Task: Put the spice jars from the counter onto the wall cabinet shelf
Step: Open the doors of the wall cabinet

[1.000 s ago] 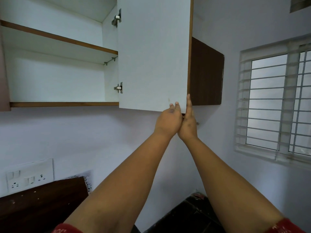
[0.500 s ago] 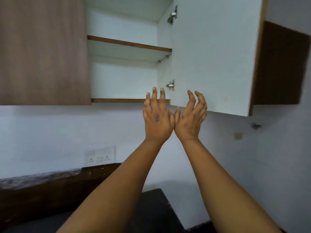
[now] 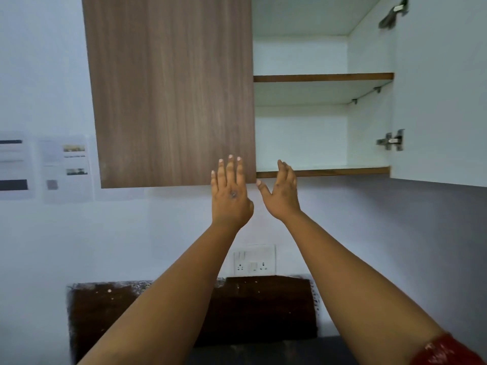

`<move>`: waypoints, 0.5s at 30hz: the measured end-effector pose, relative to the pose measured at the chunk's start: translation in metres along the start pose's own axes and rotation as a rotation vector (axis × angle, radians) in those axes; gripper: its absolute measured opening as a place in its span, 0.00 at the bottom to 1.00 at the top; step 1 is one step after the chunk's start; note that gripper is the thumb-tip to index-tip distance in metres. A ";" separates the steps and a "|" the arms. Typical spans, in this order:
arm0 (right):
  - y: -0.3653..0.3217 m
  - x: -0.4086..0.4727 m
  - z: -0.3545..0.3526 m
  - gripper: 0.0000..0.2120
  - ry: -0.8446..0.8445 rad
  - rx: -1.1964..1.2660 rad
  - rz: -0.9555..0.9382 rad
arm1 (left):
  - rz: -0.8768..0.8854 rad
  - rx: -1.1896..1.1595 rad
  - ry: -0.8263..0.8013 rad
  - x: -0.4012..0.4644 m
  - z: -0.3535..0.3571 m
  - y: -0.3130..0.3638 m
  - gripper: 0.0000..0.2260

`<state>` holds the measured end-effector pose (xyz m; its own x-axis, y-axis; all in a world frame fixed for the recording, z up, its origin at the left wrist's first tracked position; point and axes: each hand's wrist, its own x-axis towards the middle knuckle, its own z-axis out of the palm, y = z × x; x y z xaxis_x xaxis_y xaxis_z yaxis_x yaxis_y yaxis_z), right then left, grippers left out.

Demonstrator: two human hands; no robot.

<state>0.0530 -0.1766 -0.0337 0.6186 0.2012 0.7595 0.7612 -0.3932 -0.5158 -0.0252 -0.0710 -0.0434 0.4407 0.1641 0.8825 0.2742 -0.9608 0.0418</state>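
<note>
Nearest you, at five o'clock, a red sleeve (image 3: 445,350) covered your right upper arm, and both bare forearms ran up toward the middle of the view. Your left hand (image 3: 230,194) was raised flat, back toward you, fingers (image 3: 231,167) straight and spread, grasping nothing; its fingertips overlapped the lower right corner of the closed wooden door (image 3: 171,90) at eleven o'clock, though whether they touched it cannot be told. Your right hand (image 3: 283,194) stood just beside it at the centre, edge-on, fingers loose and released, thumb out toward the left hand, empty as well, its fingertips level with the front edge of the bottom shelf (image 3: 324,172).

Behind the forearms at six o'clock sat a dark wooden board (image 3: 263,306) against the wall, with a white socket plate (image 3: 254,260) just above it. At nine o'clock, blurred papers (image 3: 66,167) were stuck to the wall.

Farthest, at one o'clock, the wall cabinet (image 3: 300,133) stood open, its white door (image 3: 442,88) swung out at three o'clock on metal hinges (image 3: 391,140). Its upper shelf (image 3: 323,77) and bottom shelf carried no spice jars; none were in view anywhere.
</note>
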 end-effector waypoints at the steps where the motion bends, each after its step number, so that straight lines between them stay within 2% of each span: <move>1: -0.004 0.010 0.011 0.37 -0.045 0.043 0.041 | -0.002 0.029 -0.016 0.003 0.006 -0.015 0.42; 6: -0.019 0.065 0.041 0.35 -0.044 0.128 0.161 | 0.030 0.079 -0.067 0.037 0.030 -0.063 0.45; 10: -0.034 0.094 0.065 0.34 -0.085 0.253 0.238 | 0.088 0.074 -0.073 0.068 0.049 -0.073 0.47; 15: -0.033 0.101 0.085 0.22 0.021 0.376 0.306 | 0.112 0.073 -0.053 0.085 0.079 -0.067 0.48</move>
<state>0.1069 -0.0669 0.0264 0.8239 0.1076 0.5564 0.5650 -0.0794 -0.8213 0.0616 0.0249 -0.0083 0.5164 0.0703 0.8534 0.2813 -0.9553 -0.0915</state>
